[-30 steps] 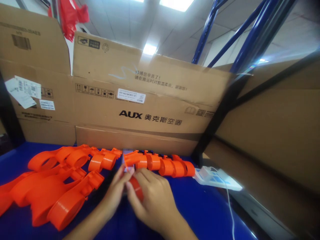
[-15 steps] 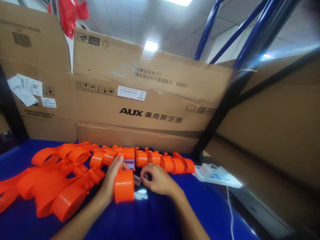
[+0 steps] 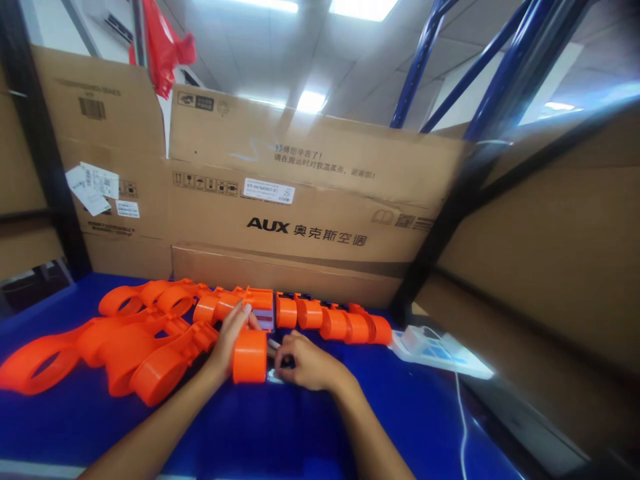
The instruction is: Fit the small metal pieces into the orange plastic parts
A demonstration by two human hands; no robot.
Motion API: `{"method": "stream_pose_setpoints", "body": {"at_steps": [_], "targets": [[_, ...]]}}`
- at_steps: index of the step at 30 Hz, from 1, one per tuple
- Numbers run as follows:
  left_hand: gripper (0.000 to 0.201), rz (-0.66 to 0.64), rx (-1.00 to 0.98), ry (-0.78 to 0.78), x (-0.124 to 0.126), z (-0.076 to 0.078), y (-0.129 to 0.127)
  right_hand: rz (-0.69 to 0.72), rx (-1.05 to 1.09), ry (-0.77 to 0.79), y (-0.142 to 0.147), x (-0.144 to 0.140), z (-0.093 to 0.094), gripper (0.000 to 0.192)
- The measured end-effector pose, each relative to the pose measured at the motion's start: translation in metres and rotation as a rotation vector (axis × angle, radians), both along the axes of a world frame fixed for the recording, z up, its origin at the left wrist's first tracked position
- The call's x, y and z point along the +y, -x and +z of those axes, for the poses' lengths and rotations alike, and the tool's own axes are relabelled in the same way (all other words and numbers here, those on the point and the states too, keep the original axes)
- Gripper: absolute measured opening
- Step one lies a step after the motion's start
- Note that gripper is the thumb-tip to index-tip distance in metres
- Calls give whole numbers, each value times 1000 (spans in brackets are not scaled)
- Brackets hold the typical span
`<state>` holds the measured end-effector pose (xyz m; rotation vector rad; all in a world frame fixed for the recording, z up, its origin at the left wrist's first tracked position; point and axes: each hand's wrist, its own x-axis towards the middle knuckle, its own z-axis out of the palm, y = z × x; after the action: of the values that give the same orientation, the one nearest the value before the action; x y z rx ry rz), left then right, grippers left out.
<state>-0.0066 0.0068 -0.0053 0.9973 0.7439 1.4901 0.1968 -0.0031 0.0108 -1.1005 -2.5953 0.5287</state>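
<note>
My left hand (image 3: pixel 227 340) grips an orange plastic cylinder part (image 3: pixel 250 356) that stands on the blue table (image 3: pixel 280 433). My right hand (image 3: pixel 305 361) is just right of it, fingers pinched on a small dark and shiny piece (image 3: pixel 276 362) beside the cylinder. Behind my hands lies a row of orange cylindrical parts (image 3: pixel 330 321). A small orange-framed block with a pale face (image 3: pixel 262 314) sits at the left end of that row.
A pile of larger orange ring-shaped parts (image 3: pixel 125 340) lies to the left. A white power strip (image 3: pixel 440 353) with a cable sits at right. Cardboard boxes (image 3: pixel 300 207) wall off the back and right. Blue rack posts (image 3: pixel 425 60) rise behind.
The orange cylinder went from under my right hand to upright in my left hand. My right hand shifted right and pinched the small piece. The view swung slightly left.
</note>
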Motion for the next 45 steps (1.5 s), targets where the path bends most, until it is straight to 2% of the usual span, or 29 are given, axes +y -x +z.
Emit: {"method": "stream_pose_setpoints", "body": {"at_steps": [3,8,14,17,21,23,29,34,39,45], "targets": [[47,-21,12,-68,0,-4,1,7,31,-26,0,2,-3,10],[47,10,27,-80,3,-11,-1,-14,79,-44,-5,5,-7,8],[43,-25,20,-109,4,-15,-1,-27,193,-50,-7,8,-6,13],[43,-42,22,-117,6,-18,0,-83,362,-1,-6,8,-5,17],[40,-48,25,-100,8,-20,1,-171,717,226,0,9,-7,26],[37,-43,14,-94,7,-19,0,-190,825,274,3,11,-8,30],[41,-48,-17,-80,-2,-17,-5,-265,1005,80,7,18,-4,33],[52,-58,47,-70,-6,-17,-9,-268,1136,127,8,19,-7,30],[56,-10,106,-71,-6,-15,-8,-277,1268,78,15,17,-7,28],[60,3,80,-38,-7,-12,-8,-319,1347,53,19,12,-3,36]]}}
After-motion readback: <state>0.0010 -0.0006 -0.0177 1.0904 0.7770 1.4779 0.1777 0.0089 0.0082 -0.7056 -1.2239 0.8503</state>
